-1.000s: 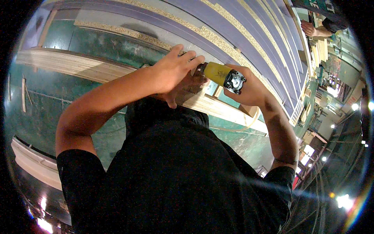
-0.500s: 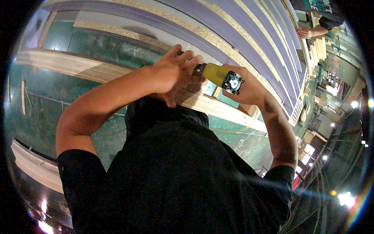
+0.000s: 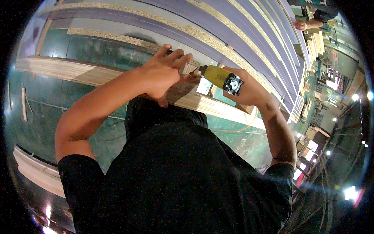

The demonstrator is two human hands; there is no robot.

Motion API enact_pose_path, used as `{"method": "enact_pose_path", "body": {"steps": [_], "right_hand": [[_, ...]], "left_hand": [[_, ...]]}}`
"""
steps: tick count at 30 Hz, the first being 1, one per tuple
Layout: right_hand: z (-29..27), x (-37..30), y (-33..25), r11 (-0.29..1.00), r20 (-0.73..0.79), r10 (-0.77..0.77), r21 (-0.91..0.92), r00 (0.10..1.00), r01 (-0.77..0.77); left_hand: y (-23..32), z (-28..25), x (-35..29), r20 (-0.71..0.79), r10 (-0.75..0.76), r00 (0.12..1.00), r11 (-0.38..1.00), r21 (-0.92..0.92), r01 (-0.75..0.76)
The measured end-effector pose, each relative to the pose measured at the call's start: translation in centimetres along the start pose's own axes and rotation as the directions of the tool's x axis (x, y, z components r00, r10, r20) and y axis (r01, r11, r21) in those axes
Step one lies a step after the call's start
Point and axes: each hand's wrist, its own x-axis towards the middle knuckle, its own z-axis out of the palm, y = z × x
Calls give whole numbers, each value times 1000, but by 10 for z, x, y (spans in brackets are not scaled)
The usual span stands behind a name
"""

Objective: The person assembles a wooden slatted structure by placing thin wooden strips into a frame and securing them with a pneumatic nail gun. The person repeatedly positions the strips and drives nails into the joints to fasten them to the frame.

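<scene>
My right hand (image 3: 249,87) is wrapped round a yellow nail gun (image 3: 216,76) with a black and silver end cap. Its dark nose points left, toward my left hand (image 3: 164,74), with a small gap between them. My left hand spans a layered plywood rail (image 3: 70,72), its thumb on the near side and its spread fingers reaching over the far side. Those fingertips lie by the end of a particleboard strip (image 3: 113,37). What is under the palm is hidden. A short wooden crosspiece (image 3: 244,108) meets the rail below my right hand.
Long purple-grey panels (image 3: 218,33) edged with particleboard strips lie beyond the rail. A thin hose (image 3: 255,117) curves beside the crosspiece. Another person's hand (image 3: 301,25) rests on the far right edge of the panels. Green floor (image 3: 50,117) with loose wood slivers shows at left.
My left hand has slid a little left along the rail, widening the gap to the nail gun's nose. My right hand has barely moved. The other person's hand has shifted slightly.
</scene>
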Motion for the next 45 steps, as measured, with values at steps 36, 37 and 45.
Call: {"method": "enact_pose_path", "body": {"steps": [36, 37, 45], "right_hand": [[-28, -261, 245, 966, -153, 254, 93, 955, -243], [-30, -259, 246, 966, -134, 246, 111, 960, -233], [-41, -244, 254, 983, -64, 162, 94, 985, -156]], "left_hand": [[222, 50, 294, 234, 194, 953, 980, 7, -201], [223, 51, 295, 230, 188, 955, 981, 14, -196], [223, 52, 293, 190, 195, 962, 979, 28, -204]]}}
